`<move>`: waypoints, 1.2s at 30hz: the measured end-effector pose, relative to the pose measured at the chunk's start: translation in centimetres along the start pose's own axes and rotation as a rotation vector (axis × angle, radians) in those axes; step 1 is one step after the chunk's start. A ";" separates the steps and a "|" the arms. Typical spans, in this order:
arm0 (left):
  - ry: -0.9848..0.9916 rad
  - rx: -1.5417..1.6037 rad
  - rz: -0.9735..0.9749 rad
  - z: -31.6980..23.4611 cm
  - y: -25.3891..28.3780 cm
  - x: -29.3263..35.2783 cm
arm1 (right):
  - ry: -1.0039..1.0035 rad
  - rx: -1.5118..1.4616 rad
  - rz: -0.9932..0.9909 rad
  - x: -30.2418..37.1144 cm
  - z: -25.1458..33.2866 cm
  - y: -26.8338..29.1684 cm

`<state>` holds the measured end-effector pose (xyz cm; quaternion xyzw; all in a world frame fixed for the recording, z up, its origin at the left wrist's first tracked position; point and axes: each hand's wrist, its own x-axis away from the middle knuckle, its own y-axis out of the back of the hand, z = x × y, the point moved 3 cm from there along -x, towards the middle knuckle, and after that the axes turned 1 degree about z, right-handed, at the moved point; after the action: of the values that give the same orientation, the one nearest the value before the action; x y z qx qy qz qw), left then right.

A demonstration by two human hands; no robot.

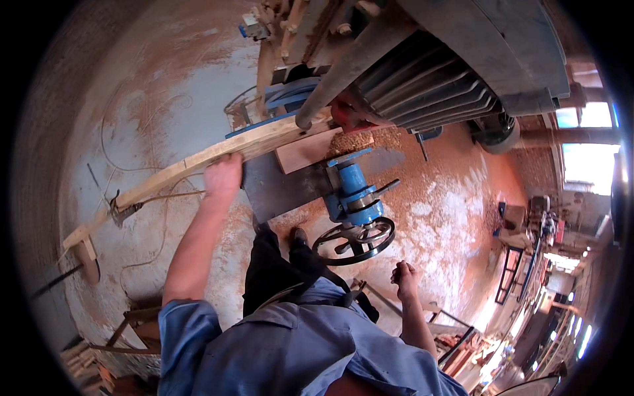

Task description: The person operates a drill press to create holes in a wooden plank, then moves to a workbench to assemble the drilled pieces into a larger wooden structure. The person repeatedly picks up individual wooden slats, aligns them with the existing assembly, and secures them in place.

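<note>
A long pale wooden beam (191, 163) runs from the left across to a machine with a blue vise (353, 185). My left hand (224, 175) is closed on the beam's near edge; some of its fingertips are hidden. Between the beam and the vise lies a shorter reddish wooden block (307, 152), resting on a flat grey metal table (274, 188). Wood shavings (366, 140) are heaped beside the block. Away from the work, to the right of the black handwheel (356, 241), my right hand (405, 277) hangs with curled fingers, and nothing shows sticking out of it.
A large finned motor housing (429, 86) overhangs the machine at the upper right. A wooden support (86, 251) stands near the beam's far-left end. Thin cords lie on the dusty floor (145, 224). Stacked wood and frames (456, 350) are at the lower right.
</note>
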<state>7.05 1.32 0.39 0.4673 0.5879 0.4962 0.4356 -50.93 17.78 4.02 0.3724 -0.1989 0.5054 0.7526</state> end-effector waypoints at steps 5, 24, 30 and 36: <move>-0.134 -0.021 -0.166 8.5 5.4 8.3 | 0.058 0.039 0.082 -3.7 1.0 2.5; 1.372 1.513 -0.397 -8.9 8.5 55.0 | 0.892 0.695 1.079 15.4 11.6 -20.3; 1.236 1.757 -0.755 -8.8 12.4 66.7 | 0.633 0.851 1.339 22.5 -1.2 -24.6; 1.119 1.587 -1.235 -7.0 15.0 82.8 | 0.673 1.082 1.600 31.3 -14.3 -28.4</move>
<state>-13.20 82.42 12.14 -0.0435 0.9746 -0.1737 -0.1342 -13.33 41.81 5.78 0.2590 0.0873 0.9602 -0.0577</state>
